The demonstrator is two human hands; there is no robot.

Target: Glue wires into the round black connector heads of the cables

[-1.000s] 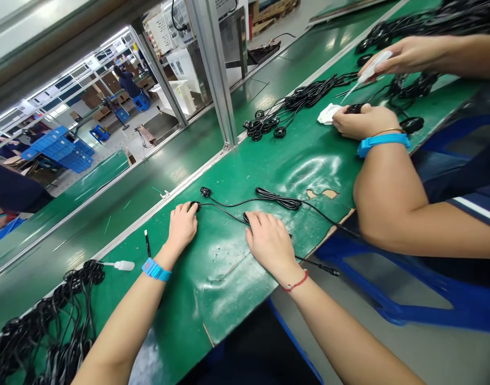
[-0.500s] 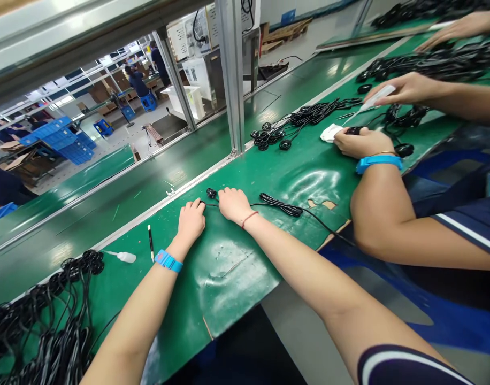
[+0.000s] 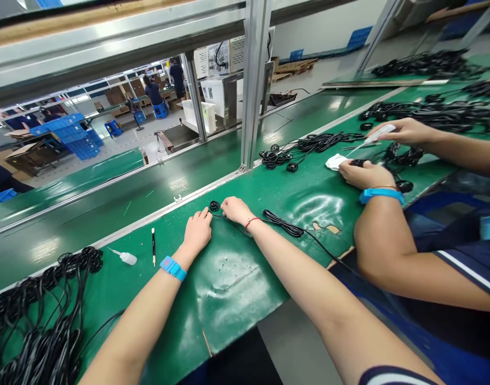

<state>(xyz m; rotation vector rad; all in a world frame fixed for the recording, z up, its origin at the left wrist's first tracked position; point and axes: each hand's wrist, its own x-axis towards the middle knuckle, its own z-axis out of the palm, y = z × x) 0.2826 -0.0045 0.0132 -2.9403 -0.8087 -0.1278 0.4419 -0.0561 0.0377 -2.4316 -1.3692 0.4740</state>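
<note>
A small round black part (image 3: 214, 206) lies on the green work surface (image 3: 229, 278) between my two hands, near the metal edge strip. My left hand (image 3: 198, 231) rests beside it, fingers closed at the black cable (image 3: 237, 226). To the right of the round part, my right hand (image 3: 236, 209) has its fingers bent together; what they hold, if anything, is hidden. The cable passes under my right wrist towards a tied black cable bundle (image 3: 283, 223). A thin black tool (image 3: 153, 247) and a white dropper bottle (image 3: 128, 259) lie left of my left hand.
Many black cables (image 3: 48, 331) are heaped at the left. A metal post (image 3: 253, 85) rises beyond my hands. At the right, a co-worker's hands (image 3: 369, 174) hold a white bottle (image 3: 379, 135) and a dark part over a white cloth (image 3: 335, 162).
The view has tilted upward. My right hand has drawn slightly off the round part, which now shows its face. More cable shows below my right hand.
</note>
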